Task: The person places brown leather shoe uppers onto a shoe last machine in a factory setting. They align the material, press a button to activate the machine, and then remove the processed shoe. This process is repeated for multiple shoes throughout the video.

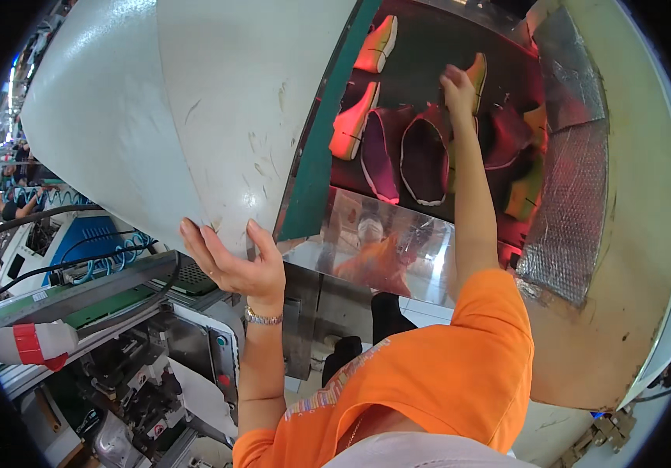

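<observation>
My left hand (240, 264), with a metal-band watch at the wrist, lies against the lower edge of a large white machine cover (226, 117). Its fingers are apart and their tips rest on the cover. Under red light, my right hand (458, 92) reaches over a dark conveyor belt (429, 47). It is closed on the left side of a yellowish shoe sole (477, 76); its fingertips are slightly blurred. Two similar soles, one upper (378, 45) and one lower (355, 123), lie at the belt's left. Dark shoe uppers (425, 160) sit nearer me, and my forearm hides part of this group.
A shiny metal plate (390, 249) edges the belt's near side. Silvery bubble insulation (566, 210) covers part of the beige housing (644, 156) at right. At lower left stand machinery (140, 382), black cables (39, 210) and a grey cylinder with red tape (35, 343).
</observation>
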Motion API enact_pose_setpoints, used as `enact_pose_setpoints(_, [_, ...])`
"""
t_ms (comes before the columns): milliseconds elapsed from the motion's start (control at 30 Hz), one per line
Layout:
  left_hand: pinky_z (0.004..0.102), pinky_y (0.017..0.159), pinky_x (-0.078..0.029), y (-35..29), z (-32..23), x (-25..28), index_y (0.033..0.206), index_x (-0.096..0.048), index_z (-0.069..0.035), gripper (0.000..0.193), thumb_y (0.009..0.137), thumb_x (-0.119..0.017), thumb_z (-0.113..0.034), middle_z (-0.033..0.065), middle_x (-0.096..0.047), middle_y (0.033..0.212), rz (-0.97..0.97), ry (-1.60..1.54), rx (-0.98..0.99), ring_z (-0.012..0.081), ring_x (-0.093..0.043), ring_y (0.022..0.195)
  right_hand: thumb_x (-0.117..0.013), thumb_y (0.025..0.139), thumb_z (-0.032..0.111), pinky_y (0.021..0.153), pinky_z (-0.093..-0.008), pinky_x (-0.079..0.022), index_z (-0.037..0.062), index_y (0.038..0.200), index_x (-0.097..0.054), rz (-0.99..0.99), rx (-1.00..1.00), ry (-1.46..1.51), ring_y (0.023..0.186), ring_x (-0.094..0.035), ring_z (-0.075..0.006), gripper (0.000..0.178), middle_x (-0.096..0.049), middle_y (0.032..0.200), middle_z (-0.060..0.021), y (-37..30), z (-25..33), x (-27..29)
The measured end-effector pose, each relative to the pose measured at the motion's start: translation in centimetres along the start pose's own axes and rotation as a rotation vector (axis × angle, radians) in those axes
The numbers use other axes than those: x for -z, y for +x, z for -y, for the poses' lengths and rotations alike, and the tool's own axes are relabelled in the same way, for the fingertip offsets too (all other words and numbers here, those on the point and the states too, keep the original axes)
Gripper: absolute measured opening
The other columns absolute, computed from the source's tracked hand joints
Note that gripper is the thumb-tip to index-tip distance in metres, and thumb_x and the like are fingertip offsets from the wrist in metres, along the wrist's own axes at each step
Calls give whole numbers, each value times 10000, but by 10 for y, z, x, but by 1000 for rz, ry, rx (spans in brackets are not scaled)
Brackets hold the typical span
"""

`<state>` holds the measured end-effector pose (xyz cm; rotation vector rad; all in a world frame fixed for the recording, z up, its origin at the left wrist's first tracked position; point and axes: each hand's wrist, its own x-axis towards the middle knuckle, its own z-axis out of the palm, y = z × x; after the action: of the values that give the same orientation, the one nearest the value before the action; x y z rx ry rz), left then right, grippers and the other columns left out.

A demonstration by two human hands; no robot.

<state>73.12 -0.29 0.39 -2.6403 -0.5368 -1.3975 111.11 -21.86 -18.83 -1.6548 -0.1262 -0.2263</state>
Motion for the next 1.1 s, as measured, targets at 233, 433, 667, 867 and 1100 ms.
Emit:
enact_pose_setpoints(233, [459,982,-338,2,-3,6,1266,-332,43,580,783,-618,-105,260,-387,1298,-11,-29,27,404,-384,1210,-680,721,324,859,-443,-426,19,1249,-419,246,-34,-829,1046,-518,-384,663,-539,1122,-235,-168,-11,78])
enact_pose_setpoints(433, [441,923,-368,-28,-59,13,1124,-509,-19,371,760,-578,-37,203,-455,1239,-19,-749,-2,371,-472,1089,-562,790,188,691,-481,-455,107,1064,-574,-13,-42,-852,778,-582,-417,286,-608,814,-221,-165,14,84])
enact_pose_setpoints(667, [412,992,-334,-184,-127,-224,1123,-575,-44,365,780,-608,-163,199,-495,1230,762,-904,457,383,-372,1217,-545,792,75,715,-384,-460,41,1076,-586,126,181,-646,844,-609,-346,289,-628,911,-192,-203,162,139])
enact_pose_setpoints(867, [368,805,-477,-121,-153,-161,1012,-608,-5,259,769,-576,-86,162,-628,985,583,-966,416,312,-611,897,-581,721,47,681,-436,-424,3,900,-582,224,31,-786,802,-561,-416,185,-590,787,-222,-271,175,242])
enact_pose_setpoints(1100, [259,752,-486,-96,-61,79,978,-616,3,183,812,-607,-73,64,-638,928,586,-1324,720,123,-602,838,-650,662,109,703,-450,-449,23,896,-625,723,68,-1069,817,-576,-407,250,-603,788,-226,-318,191,252])
